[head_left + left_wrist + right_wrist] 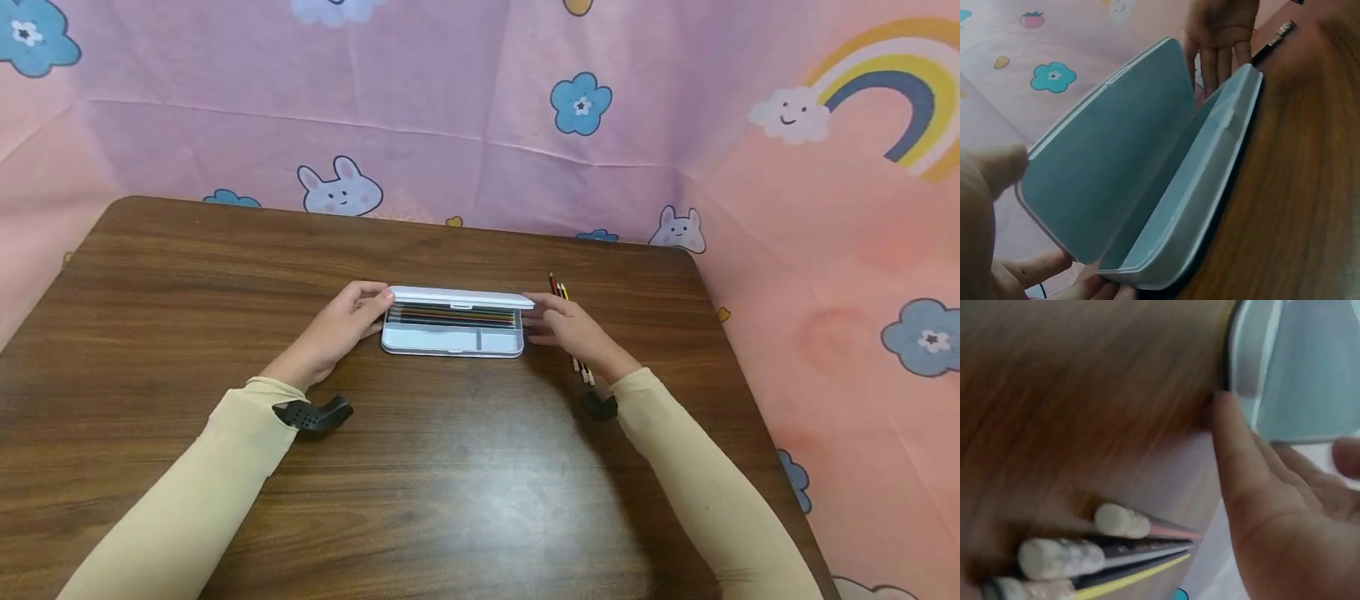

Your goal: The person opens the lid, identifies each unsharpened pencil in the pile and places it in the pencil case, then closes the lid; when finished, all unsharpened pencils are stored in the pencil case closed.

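A pale pencil case (431,338) lies on the table with its hinged lid (462,296) raised part way. Colored pencils (450,316) lie along the back of it, beneath the lid. My left hand (333,329) holds the left end, its thumb on the lid's edge and other fingers at the lower corner by the hinge. At the opposite end, my right hand (576,327) has its fingers extended beside the case and lid. Whether they touch is hard to tell. Several loose pencils (1147,549), some with white eraser ends, lie beside and partly under the right hand.
The brown wooden table (360,500) reaches back to a pink and purple patterned cloth (450,100). More patterned cloth (825,275) hangs along the right side. Dark wrist devices (315,414) stick out at both sleeves.
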`<state>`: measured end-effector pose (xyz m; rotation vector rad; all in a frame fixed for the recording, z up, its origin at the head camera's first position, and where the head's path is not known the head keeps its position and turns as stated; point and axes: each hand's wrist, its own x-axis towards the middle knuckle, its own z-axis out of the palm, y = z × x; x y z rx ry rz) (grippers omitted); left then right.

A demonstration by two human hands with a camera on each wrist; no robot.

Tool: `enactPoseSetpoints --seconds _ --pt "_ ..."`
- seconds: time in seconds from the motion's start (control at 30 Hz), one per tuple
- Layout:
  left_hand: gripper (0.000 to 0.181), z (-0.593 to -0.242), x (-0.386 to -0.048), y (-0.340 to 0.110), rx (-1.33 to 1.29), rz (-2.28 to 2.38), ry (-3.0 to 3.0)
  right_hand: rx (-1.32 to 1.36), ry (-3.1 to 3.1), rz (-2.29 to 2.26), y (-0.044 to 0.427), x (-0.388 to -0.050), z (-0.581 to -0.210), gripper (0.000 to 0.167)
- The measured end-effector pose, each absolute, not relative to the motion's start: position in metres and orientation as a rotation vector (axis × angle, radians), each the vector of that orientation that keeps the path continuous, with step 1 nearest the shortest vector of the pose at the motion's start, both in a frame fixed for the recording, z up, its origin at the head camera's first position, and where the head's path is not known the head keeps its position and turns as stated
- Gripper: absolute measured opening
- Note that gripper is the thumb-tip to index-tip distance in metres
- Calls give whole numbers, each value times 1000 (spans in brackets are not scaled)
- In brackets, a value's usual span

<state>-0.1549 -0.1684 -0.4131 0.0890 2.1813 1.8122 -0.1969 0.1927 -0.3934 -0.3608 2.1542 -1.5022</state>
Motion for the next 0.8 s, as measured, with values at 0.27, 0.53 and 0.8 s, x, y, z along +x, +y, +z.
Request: enactPoseSetpoints --seconds 0.27,0.53,0.8 --pt "81 -419 -153 -174 125 1638 2304 -410 2221 -1340 197 -195 -390 61" --pt "81 -421 -152 -171 214 1500 2397 -465 2470 -1057 191 -192 -391 69" --pt "80 -418 -150 -166 216 1439 2443 -470 2567 -833 182 -189 -388 77"
